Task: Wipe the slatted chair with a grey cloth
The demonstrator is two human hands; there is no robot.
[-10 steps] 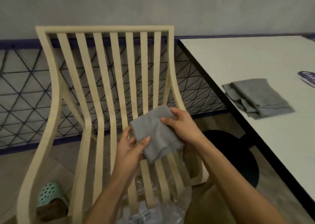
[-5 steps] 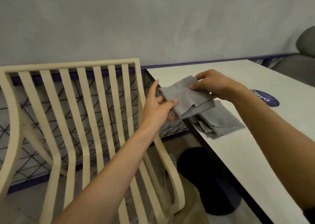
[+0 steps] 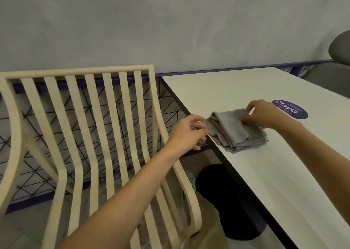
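The cream slatted chair [image 3: 75, 71] fills the left half of the head view, its backrest towards the wall. The folded grey cloth [image 3: 233, 127] lies on top of a second grey cloth near the left edge of the white table [image 3: 265, 173]. My right hand [image 3: 263, 114] pinches the cloth's right edge between thumb and fingers. My left hand [image 3: 187, 133] reaches over the chair's right arm, its curled fingers at the cloth's left corner by the table edge.
A purple round sticker [image 3: 289, 111] sits on the table just beyond my right hand. Under the table stands a black base [image 3: 227, 201], with a green clog [image 3: 189, 176] beside it. A black wire fence [image 3: 170, 101] runs behind the chair. A grey seat [image 3: 339, 50] is at far right.
Both hands carried the grey cloth from the chair seat up and right, then lowered it onto the other cloth on the table. The view swung right with them.
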